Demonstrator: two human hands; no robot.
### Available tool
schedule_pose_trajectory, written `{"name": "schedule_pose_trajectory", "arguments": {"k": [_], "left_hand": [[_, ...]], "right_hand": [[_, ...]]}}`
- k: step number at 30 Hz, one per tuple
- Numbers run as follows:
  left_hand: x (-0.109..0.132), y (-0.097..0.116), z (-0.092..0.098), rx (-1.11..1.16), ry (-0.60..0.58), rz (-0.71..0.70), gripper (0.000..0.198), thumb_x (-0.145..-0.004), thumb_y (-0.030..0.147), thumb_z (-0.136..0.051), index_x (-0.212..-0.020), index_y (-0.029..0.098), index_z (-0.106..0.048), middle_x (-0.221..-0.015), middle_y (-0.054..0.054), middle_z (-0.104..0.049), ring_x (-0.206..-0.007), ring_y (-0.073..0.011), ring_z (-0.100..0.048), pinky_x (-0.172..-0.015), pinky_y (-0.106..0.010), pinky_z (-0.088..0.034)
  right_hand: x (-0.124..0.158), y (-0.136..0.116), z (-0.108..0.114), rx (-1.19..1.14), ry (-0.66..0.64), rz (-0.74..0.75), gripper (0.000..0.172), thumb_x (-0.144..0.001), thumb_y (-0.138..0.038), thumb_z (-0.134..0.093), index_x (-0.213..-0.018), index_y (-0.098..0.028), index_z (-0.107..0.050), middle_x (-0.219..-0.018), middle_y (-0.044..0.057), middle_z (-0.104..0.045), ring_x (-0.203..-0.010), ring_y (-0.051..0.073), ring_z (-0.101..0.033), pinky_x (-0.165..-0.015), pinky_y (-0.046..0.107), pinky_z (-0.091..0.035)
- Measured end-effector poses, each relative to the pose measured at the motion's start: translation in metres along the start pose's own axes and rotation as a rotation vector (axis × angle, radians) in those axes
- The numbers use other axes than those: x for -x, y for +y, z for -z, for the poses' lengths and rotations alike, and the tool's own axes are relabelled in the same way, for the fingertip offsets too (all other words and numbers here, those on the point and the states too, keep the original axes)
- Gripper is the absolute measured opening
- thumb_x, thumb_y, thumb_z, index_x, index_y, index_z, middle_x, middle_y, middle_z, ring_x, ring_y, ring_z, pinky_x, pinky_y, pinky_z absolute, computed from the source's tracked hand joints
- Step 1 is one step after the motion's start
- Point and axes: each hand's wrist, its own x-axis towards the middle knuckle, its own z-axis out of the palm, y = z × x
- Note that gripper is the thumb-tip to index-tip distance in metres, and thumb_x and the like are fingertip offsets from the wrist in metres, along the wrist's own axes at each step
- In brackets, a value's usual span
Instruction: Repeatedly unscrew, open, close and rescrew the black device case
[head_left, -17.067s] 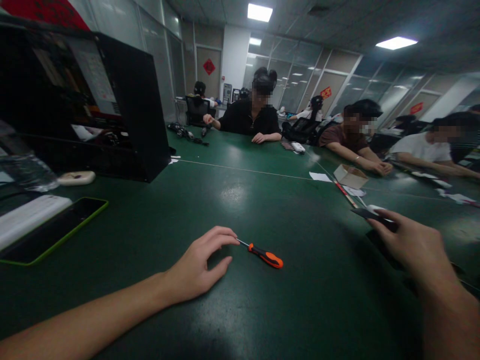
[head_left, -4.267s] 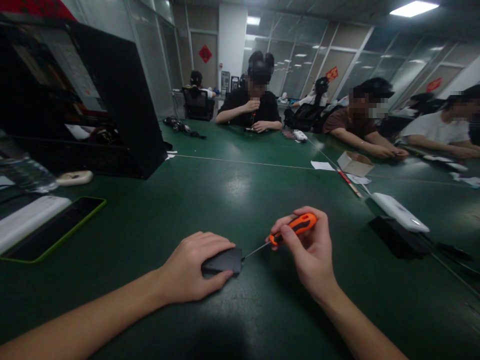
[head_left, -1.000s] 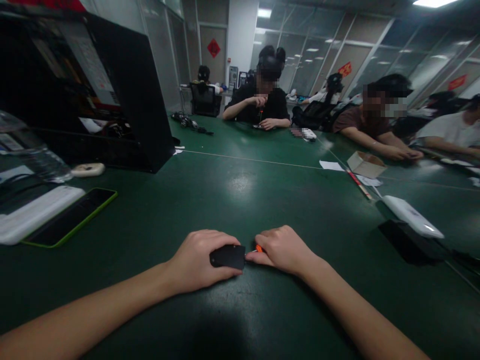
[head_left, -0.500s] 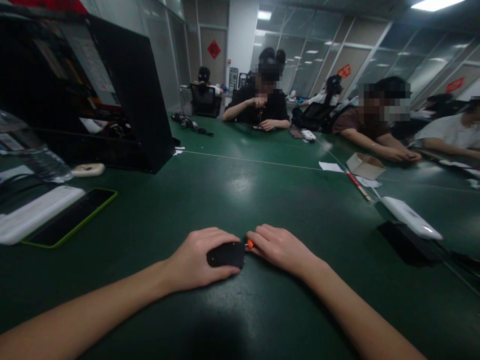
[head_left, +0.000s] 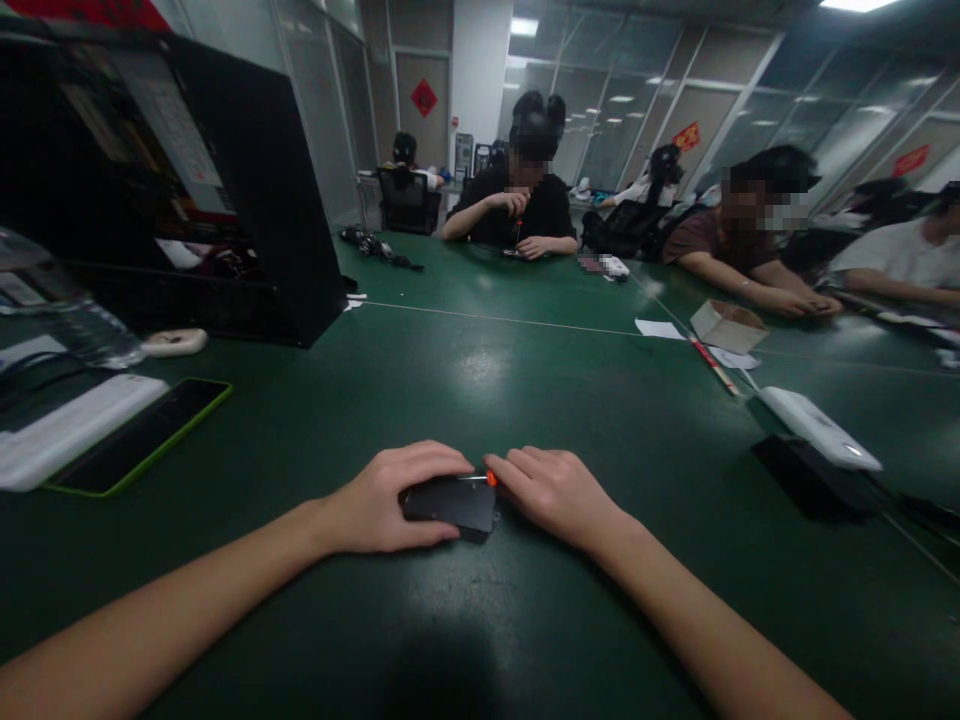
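On the green tabletop, my left hand (head_left: 390,495) is wrapped round a small black box-like device (head_left: 457,505), its thumb on the near side and fingers on the far side. My right hand (head_left: 551,490) is closed on a screwdriver (head_left: 491,478) with an orange handle end, most of the handle hidden in the fist. The thin metal shaft points left and lies over the far edge of the device. Whether its tip touches a screw, I cannot make out.
To the left are an open black computer case (head_left: 247,190), a water bottle (head_left: 67,300), a white power strip (head_left: 82,425) and a phone (head_left: 142,435). A white device (head_left: 817,425), a black box (head_left: 810,475) and an open carton (head_left: 727,327) lie right. Several people sit beyond.
The black device now shows more of its top, as my left hand has shifted slightly back. The screwdriver shaft has come into view over the device, having moved a little left and up.
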Motion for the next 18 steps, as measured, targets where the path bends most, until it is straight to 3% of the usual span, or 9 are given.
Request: {"name": "schedule_pose_trajectory", "arguments": {"k": [2,6,18], "left_hand": [[0.0,-0.009,0.006,-0.021,-0.034,0.044,0.061,-0.078,0.037,-0.084,-0.132,0.017,-0.063,-0.12,-0.012,-0.073,-0.109,-0.0266,-0.07,-0.097,-0.036,-0.054],[-0.002,-0.018,0.013,-0.009,-0.055,0.141,0.047,-0.079,0.041,-0.083,-0.119,0.018,-0.072,-0.109,-0.01,-0.078,-0.096,-0.0246,-0.074,-0.085,-0.032,-0.055],[0.001,-0.02,0.008,0.003,-0.02,0.179,0.053,-0.074,0.045,-0.087,-0.119,0.02,-0.074,-0.108,-0.01,-0.079,-0.095,-0.0254,-0.074,-0.084,-0.033,-0.055]], "right_hand": [[0.001,0.0,-0.002,0.002,-0.006,-0.028,0.023,-0.104,-0.018,-0.045,-0.113,-0.013,-0.065,-0.08,0.004,-0.068,-0.067,0.015,-0.06,-0.056,0.029,-0.036],[0.0,-0.001,-0.002,0.02,-0.008,-0.062,0.022,-0.103,-0.015,-0.045,-0.11,-0.014,-0.065,-0.078,0.004,-0.068,-0.065,0.014,-0.059,-0.055,0.029,-0.034],[-0.004,-0.007,-0.005,-0.084,-0.081,-0.172,0.023,-0.101,-0.013,-0.044,-0.109,-0.014,-0.066,-0.084,0.007,-0.071,-0.07,0.017,-0.062,-0.056,0.029,-0.033]]}}
